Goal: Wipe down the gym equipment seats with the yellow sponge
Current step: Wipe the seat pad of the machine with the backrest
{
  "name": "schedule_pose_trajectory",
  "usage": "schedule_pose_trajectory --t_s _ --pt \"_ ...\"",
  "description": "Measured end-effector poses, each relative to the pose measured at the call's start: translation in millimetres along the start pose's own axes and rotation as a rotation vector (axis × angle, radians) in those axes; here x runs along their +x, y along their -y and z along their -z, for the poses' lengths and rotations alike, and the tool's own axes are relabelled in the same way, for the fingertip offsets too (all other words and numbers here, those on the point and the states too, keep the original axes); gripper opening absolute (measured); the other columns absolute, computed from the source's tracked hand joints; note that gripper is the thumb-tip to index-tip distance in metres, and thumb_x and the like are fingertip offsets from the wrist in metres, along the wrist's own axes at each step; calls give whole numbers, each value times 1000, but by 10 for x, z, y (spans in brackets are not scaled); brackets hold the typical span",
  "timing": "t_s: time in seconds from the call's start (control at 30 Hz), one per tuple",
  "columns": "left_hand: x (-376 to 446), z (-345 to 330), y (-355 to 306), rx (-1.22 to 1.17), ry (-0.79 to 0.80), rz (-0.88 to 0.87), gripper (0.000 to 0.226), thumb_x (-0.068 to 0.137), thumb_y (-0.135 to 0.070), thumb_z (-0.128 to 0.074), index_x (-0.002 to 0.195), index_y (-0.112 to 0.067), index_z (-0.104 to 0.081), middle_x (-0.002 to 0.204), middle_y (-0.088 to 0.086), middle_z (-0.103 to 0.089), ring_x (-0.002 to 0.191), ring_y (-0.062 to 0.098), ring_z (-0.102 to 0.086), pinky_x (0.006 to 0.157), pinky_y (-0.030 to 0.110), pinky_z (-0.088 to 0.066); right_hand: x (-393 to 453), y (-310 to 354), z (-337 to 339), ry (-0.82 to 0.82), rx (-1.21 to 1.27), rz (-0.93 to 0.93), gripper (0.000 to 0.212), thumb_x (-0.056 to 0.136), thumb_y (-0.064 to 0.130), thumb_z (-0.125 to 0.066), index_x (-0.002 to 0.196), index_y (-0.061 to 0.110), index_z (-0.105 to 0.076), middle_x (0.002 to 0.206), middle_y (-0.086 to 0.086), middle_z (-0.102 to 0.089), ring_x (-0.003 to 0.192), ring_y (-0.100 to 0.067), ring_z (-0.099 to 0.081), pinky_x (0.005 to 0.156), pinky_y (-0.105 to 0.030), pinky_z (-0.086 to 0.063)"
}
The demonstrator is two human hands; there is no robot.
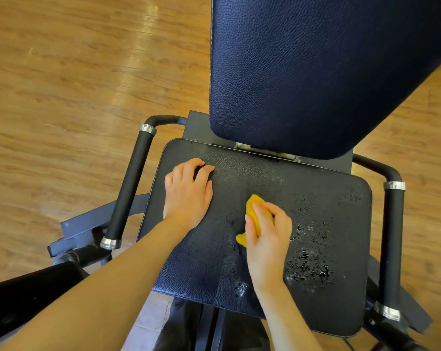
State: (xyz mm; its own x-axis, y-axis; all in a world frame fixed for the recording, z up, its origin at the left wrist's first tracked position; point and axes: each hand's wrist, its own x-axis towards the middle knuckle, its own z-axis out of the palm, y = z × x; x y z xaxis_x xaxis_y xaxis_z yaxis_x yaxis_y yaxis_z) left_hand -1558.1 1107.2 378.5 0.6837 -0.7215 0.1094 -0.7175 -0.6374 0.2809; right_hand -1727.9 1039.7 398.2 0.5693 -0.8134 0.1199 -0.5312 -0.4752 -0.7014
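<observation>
On the padded black seat [315,203] of a gym machine: yellow sponge [255,207] near the middle, long axis running from the front edge toward the dark blue backrest [315,72], far end tipped slightly left. Right hand [267,231] on top, fingers curled round the sponge, pressing it to the vinyl. Left hand [189,191] flat on the seat's left side, fingers loosely bent, grasping nothing. Water droplets [310,267] beaded across the right half of the seat. Foam-gripped handles [130,188] flanking both sides, over wooden plank floor [62,72]. No readable brand or writing.
</observation>
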Motion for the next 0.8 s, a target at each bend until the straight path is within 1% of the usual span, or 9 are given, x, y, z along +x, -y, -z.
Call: schedule_pose_trajectory --t_s 0.07,0.13,0.33,0.47,0.53,0.6,0.63,0.67,0.8 --pt "0 4 -8 5 -12 -4 30 89 -21 -63 119 -16 -61 122 10 -55 109 31 -47 86 49 -42 113 -40 14 -31 -19 -14 33 84 5 -70 117 5 -67 112 -13 -58 102 -24 -48 85 1 -33" --pt "1 8 -15 3 -19 -7 30 88 -20 -64 118 -16 -62 121 10 -55 108 32 -48 85 49 -43 328 -74 -2 -48 -24 -40 30 85 4 -70 115 5 -67 110 -13 -59 101 -26 -48 88 -1 -27" --pt "-6 11 -17 -1 -22 -13 30 89 -19 -64 118 -15 -61 121 10 -55 108 32 -48 86 48 -42 995 -175 -58 -86 -95 -54 24 89 9 -66 112 4 -68 109 -14 -59 101 -34 -51 86 -16 -28" --pt "-2 16 -24 2 -21 -8 30 89 -19 -64 118 -16 -62 121 10 -55 109 32 -48 86 48 -42 843 -100 -6 -79 -94 -50 31 89 7 -65 120 6 -65 114 -13 -58 102 -31 -48 84 -2 -26" --pt "-2 15 -22 2 -20 -6 30 89 -20 -64 118 -16 -62 121 10 -55 109 31 -48 86 48 -42 596 -36 35 -62 -42 -50 36 88 2 -65 123 7 -63 118 -14 -55 102 -25 -43 75 6 -32" --pt "-2 13 -19 -1 -17 -5 30 89 -19 -64 118 -16 -62 121 10 -55 109 32 -48 86 48 -42 279 12 79 -21 24 -86 40 88 2 -64 127 12 -61 122 -8 -49 106 -11 -38 62 -2 -46" --pt "-2 12 -17 -2 -14 -4 30 89 -19 -64 118 -16 -62 122 10 -55 109 32 -48 87 48 -42 122 25 105 -14 42 -96 40 88 3 -64 127 14 -61 122 -6 -48 107 -4 -36 60 -3 -47" --pt "-2 11 -18 -3 -10 -2 30 89 -19 -64 119 -16 -62 122 10 -55 109 31 -48 87 49 -42 -13 35 123 -24 24 -90 39 88 4 -65 126 13 -62 121 -7 -49 107 -3 -37 64 0 -44" --pt "6 16 -21 0 2 3 30 90 -20 -63 119 -16 -62 122 10 -55 110 32 -49 88 49 -42 -88 37 142 -41 -1 -115 35 83 0 -69 118 5 -67 114 -16 -57 103 -20 -43 76 8 -30"
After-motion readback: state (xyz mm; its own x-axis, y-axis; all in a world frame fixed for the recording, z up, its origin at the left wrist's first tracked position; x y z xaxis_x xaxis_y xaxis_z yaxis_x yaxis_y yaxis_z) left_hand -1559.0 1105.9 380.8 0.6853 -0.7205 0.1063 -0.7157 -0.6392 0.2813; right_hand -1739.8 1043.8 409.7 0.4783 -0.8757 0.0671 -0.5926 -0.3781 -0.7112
